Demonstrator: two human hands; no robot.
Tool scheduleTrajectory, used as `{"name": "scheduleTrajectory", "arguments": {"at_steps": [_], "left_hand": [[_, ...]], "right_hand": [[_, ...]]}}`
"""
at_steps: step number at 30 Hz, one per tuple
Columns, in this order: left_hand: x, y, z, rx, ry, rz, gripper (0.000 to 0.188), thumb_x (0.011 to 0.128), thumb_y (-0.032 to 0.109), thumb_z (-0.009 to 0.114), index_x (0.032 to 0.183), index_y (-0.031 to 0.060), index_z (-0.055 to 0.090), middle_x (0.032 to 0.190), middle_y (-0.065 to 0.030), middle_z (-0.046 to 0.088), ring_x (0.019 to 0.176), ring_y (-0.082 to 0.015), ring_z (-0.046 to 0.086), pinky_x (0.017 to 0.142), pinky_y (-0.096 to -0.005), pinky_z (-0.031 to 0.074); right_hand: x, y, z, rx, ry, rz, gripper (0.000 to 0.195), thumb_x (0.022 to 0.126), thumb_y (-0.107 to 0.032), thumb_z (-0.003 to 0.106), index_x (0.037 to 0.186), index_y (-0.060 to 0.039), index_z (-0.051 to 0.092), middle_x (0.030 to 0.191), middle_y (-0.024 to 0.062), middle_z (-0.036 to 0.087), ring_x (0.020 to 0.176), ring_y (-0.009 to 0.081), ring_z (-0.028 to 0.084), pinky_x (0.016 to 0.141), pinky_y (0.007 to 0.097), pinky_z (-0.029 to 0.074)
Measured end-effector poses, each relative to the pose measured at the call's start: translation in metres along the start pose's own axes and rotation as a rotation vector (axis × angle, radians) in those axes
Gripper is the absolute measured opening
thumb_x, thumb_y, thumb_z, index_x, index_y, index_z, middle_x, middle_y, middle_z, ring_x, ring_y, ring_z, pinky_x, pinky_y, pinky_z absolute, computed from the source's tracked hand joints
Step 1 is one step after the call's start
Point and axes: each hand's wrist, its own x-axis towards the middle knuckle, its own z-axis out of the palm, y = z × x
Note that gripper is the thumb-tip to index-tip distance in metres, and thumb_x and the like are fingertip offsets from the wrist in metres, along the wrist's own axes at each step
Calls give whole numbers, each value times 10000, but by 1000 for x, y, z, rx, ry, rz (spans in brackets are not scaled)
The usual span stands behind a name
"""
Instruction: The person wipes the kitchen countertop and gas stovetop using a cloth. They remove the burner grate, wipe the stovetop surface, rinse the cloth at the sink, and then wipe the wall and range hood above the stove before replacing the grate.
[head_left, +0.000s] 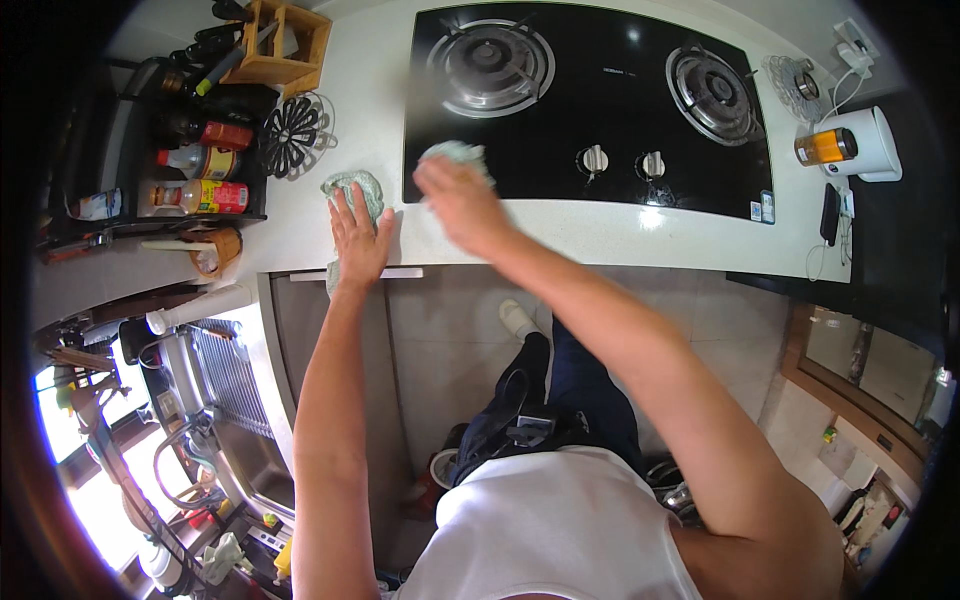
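Observation:
My left hand (361, 244) lies flat on the white countertop, fingers spread over a green-and-white patterned cloth (365, 186). An end of that cloth hangs past the counter edge below my wrist. To its right, my right hand (463, 201) presses a pale cloth (459, 153) onto the front left corner of a black glass gas cooktop (570, 112). That hand and its cloth are blurred, and the fingers partly hide the cloth. Two burners, the left burner (491, 64) and the right burner (714, 91), sit behind two metal control knobs, the left knob (595, 160) and the right knob (653, 164).
Left of the cooktop stand a black metal trivet (290, 136), a rack of sauce bottles (217, 196) and a wooden knife block (304, 49). At right are a wire stand (793, 86), a white appliance (874, 146), an amber jar (825, 147) and cables. A sink (259, 469) lies lower left.

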Motion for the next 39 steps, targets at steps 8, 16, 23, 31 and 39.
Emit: {"name": "scheduleTrajectory", "arguments": {"at_steps": [8, 16, 23, 31, 39], "left_hand": [[13, -51, 26, -55, -18, 79, 695, 1172, 474, 389, 1761, 146, 217, 1803, -276, 127, 1653, -525, 92, 1340, -574, 120], [6, -54, 20, -32, 10, 76, 703, 1171, 509, 368, 1763, 164, 211, 1808, -261, 123, 1655, -517, 92, 1344, -572, 107], [25, -62, 33, -93, -27, 136, 672, 1179, 487, 361, 1753, 157, 254, 1805, -263, 137, 1655, -515, 94, 1346, -569, 102], [15, -61, 21, -57, -27, 88, 706, 1171, 506, 383, 1752, 134, 239, 1792, -302, 126, 1644, -544, 93, 1340, -580, 127], [15, -43, 13, -17, -107, 0, 737, 1169, 522, 371, 1747, 87, 229, 1786, -310, 145, 1660, -512, 66, 1348, -571, 80]], "right_hand": [[-66, -28, -11, 112, -81, -22, 477, 961, -41, 576, 1429, -13, 661, 1568, 124, 598, 1523, 282, 495, 1197, 444, 442], [-221, 89, -178, -280, 94, 342, 491, 943, 43, 601, 1400, -96, 714, 1493, 71, 664, 1456, 270, 567, 1188, 470, 463], [-333, 135, -264, -539, 278, 641, 444, 954, 85, 614, 1359, -53, 734, 1375, 143, 724, 1332, 340, 657, 1108, 433, 526], [-212, 171, -280, -76, 557, 534, 354, 1020, -55, 653, 1369, -40, 711, 1345, 189, 721, 1174, 352, 717, 1032, 401, 556], [-172, 87, -139, -426, 504, 586, 500, 902, 106, 623, 1391, 16, 682, 1397, 209, 675, 1259, 429, 642, 1092, 516, 509]]}}
